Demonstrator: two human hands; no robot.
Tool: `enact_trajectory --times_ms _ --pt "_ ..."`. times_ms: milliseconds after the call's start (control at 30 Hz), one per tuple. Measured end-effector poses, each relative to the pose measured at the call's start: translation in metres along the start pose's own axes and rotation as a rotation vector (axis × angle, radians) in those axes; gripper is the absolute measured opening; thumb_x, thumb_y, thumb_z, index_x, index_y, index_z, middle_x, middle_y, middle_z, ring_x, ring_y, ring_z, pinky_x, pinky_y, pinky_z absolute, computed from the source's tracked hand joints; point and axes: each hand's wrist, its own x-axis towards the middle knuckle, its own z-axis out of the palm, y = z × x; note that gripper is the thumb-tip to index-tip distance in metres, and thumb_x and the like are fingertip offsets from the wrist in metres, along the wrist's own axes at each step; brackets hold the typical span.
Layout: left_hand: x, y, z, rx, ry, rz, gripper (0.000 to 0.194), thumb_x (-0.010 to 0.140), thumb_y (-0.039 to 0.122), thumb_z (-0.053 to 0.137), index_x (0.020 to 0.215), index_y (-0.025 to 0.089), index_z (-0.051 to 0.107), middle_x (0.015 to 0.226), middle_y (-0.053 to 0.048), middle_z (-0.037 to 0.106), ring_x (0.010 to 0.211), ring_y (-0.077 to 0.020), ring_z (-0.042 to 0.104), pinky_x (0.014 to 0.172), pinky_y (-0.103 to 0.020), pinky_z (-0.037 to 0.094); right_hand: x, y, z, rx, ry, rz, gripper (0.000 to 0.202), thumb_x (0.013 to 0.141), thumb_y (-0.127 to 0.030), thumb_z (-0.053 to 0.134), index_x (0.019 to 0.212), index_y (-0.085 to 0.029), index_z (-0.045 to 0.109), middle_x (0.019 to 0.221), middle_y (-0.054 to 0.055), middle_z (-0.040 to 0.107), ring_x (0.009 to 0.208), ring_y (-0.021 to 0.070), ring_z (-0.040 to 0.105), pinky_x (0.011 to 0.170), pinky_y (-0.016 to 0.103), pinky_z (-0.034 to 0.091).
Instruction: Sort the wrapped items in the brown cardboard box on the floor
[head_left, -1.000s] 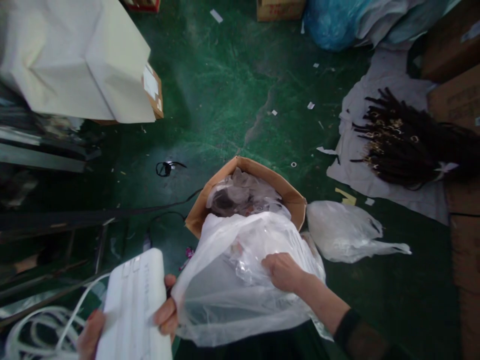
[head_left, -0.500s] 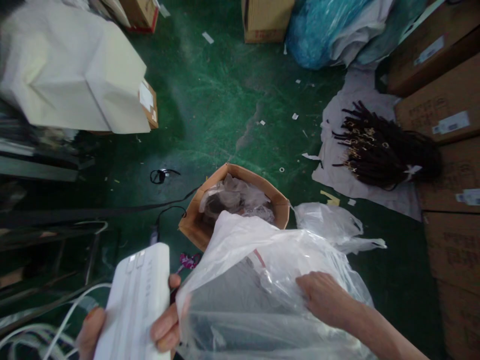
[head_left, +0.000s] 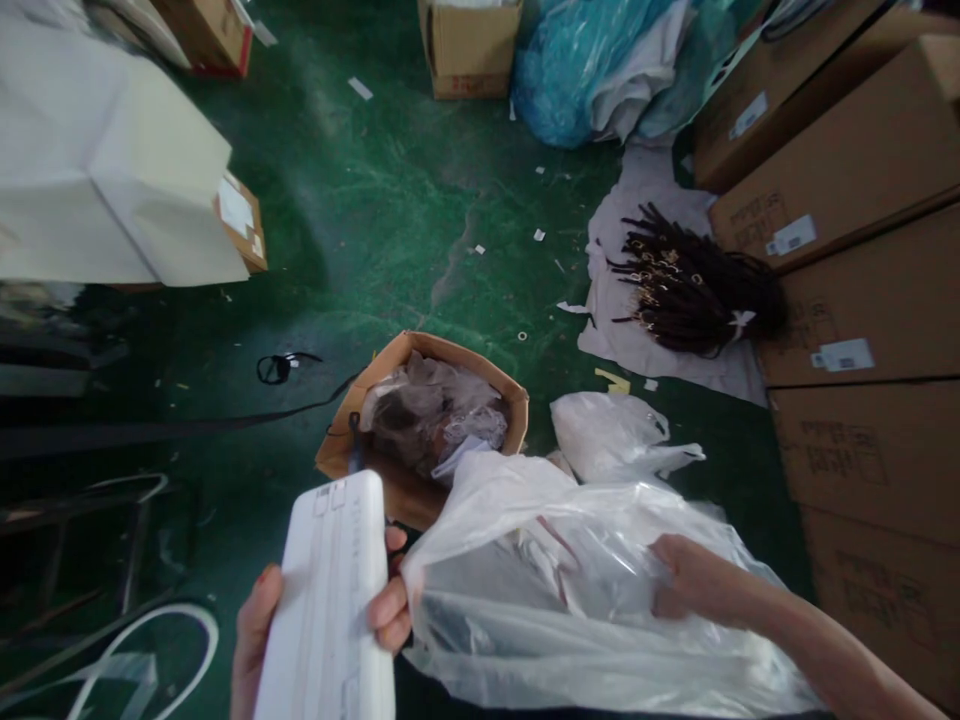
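My left hand (head_left: 390, 605) is wrapped round a long white plastic device (head_left: 326, 600), its thumb on the left side and its fingertips on the right. Those fingertips also touch the edge of a large clear plastic bag (head_left: 525, 620). My right hand (head_left: 686, 580) is closed on the bag's upper film, right of its opening. White material and a thin reddish strip show inside the bag. Behind it stands an open cardboard box (head_left: 390, 355) with crumpled translucent plastic (head_left: 427, 400) in it.
A small white bag (head_left: 611, 435) lies right of the box. Dark cords (head_left: 697, 285) rest on a pale sheet. Cartons (head_left: 862, 440) are stacked at the right. A blue bag (head_left: 559, 80) and a carton (head_left: 476, 50) stand at the back. White cloth (head_left: 112, 170) covers something upper left.
The view has shifted, so floor objects appear further left. The white device and the bag appear further right, and more of the box's contents shows. Both hands keep their hold.
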Motion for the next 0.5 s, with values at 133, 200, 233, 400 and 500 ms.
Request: enact_trajectory --times_ms 133,200,233,400,500 --pt "0.017 -0.007 -0.003 0.033 -0.104 -0.001 0.057 0.060 0.046 0.076 0.104 0.011 0.066 0.068 -0.009 0.063 0.064 -0.0170 0.059 0.063 -0.025 0.056 -0.006 0.011 -0.002 -0.024 -0.009 -0.081 0.012 0.052 -0.006 0.055 0.057 -0.015 0.062 0.063 0.001 0.062 0.064 0.0138 0.055 0.058 0.023 0.036" --pt "0.027 -0.008 -0.006 0.014 -0.178 0.036 0.060 0.063 0.047 0.071 0.110 0.011 0.063 0.071 -0.011 0.063 0.067 -0.0185 0.061 0.063 -0.028 0.058 -0.009 0.011 -0.002 -0.168 0.025 -0.107 0.016 0.056 -0.008 0.057 0.067 -0.015 0.066 0.081 0.006 0.069 0.077 0.0182 0.060 0.066 0.025 0.040" --pt "0.031 -0.008 -0.007 0.000 -0.211 0.051 0.062 0.065 0.049 0.068 0.113 0.011 0.061 0.073 -0.012 0.064 0.068 -0.0191 0.062 0.065 -0.029 0.058 -0.010 0.010 -0.002 -0.222 0.029 -0.105 0.018 0.057 -0.009 0.058 0.071 -0.015 0.067 0.087 0.008 0.070 0.082 0.0198 0.061 0.070 0.026 0.041" --pt "0.039 -0.008 0.006 0.044 -0.189 0.084 0.061 0.065 0.050 0.068 0.109 0.008 0.062 0.070 -0.010 0.064 0.065 -0.0171 0.061 0.066 -0.028 0.057 -0.016 0.010 -0.005 -0.273 -0.008 -0.116 0.023 0.060 -0.008 0.056 0.078 -0.016 0.069 0.091 0.010 0.071 0.089 0.0226 0.063 0.075 0.028 0.044" --pt "0.033 -0.016 0.025 0.094 -0.101 0.039 0.061 0.061 0.050 0.074 0.106 0.011 0.064 0.068 -0.008 0.063 0.064 -0.0160 0.059 0.065 -0.025 0.053 -0.020 0.014 -0.009 -0.290 -0.031 -0.129 0.029 0.060 -0.006 0.054 0.082 -0.014 0.070 0.093 0.013 0.071 0.091 0.0257 0.065 0.078 0.032 0.046"
